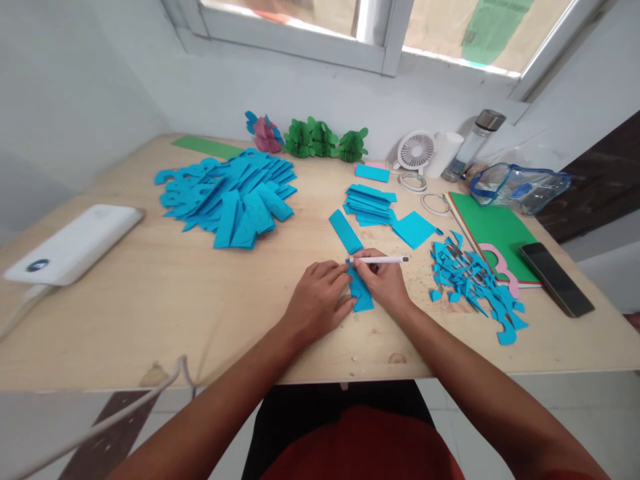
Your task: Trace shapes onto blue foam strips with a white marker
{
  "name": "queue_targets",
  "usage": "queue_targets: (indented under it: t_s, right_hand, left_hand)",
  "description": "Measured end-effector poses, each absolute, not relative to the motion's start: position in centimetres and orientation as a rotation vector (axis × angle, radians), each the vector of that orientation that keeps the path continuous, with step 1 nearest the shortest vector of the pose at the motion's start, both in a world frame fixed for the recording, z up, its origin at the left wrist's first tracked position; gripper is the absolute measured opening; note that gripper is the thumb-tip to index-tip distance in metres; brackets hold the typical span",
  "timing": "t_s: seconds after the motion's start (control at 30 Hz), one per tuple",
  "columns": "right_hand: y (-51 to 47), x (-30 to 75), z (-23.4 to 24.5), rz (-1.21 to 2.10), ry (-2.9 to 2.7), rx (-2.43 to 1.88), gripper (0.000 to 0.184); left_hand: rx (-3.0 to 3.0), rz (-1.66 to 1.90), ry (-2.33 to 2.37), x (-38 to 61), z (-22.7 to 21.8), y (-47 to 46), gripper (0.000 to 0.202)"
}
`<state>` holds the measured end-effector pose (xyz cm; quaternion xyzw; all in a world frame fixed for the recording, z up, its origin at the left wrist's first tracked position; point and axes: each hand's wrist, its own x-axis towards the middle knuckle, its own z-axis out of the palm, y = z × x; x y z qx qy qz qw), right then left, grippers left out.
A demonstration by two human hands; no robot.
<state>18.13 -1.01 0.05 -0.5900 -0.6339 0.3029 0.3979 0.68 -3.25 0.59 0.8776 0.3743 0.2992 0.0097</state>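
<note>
While on strip (361, 295), pen (380, 259) in hand (387, 283)

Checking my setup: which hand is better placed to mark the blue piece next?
Likely the right hand: it holds the white pen over the blue piece, while the left hand presses it flat.

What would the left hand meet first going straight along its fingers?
The left hand touches the blue paper piece at its fingertips; just past it, likely the right hand holding the white pen.
</note>
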Motion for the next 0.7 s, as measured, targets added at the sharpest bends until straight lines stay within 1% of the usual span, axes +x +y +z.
queue_targets:
  t_s: [0.7]
  right_hand:
    - [-1.04,18.05,0.6,0.762,-1.642,-1.512,0.018]
  left_hand:
    - [2.713,0.927,1.155,0.71,0.64,-3.27,0.028]
